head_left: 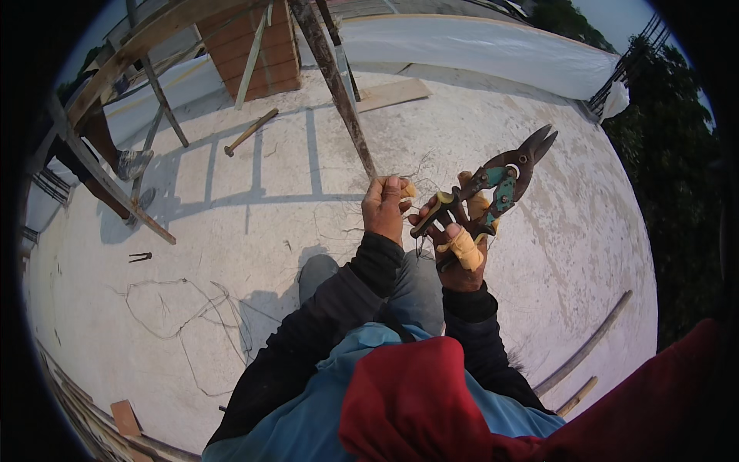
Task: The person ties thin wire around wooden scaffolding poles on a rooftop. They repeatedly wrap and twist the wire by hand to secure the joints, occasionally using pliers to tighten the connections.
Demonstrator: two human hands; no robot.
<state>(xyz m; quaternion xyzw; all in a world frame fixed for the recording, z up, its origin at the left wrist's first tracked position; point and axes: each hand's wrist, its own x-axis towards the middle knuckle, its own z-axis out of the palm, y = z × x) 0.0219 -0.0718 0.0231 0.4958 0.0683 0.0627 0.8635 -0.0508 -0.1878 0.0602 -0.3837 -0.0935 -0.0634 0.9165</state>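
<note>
The person's right hand [462,266] is wrapped around the handles of a pair of metal snips [504,185], which sit ahead of the body, raised above the pale floor [554,292]. Their 2 dark blades point up and to the right, slightly parted at the tips, and worn green paint shows below the pivot. A tan wrap [466,248] covers the right thumb.

The left hand [385,209] is just to the left of the snips' handles, its fingers curled in and the thumb close against the index finger; thin wires show around it, but I cannot tell whether it grips any of them. Another tan covering [408,190] is on a finger there.

On the floor to the left lie a wooden-handled hammer [252,132], small dark pincers [140,256] and a loose tangle of wire [181,331]. At the far left, a co-worker's shoe [132,165] shows beside a wooden frame [108,181]. To the lower right lie 2 wooden poles [589,343].
</note>
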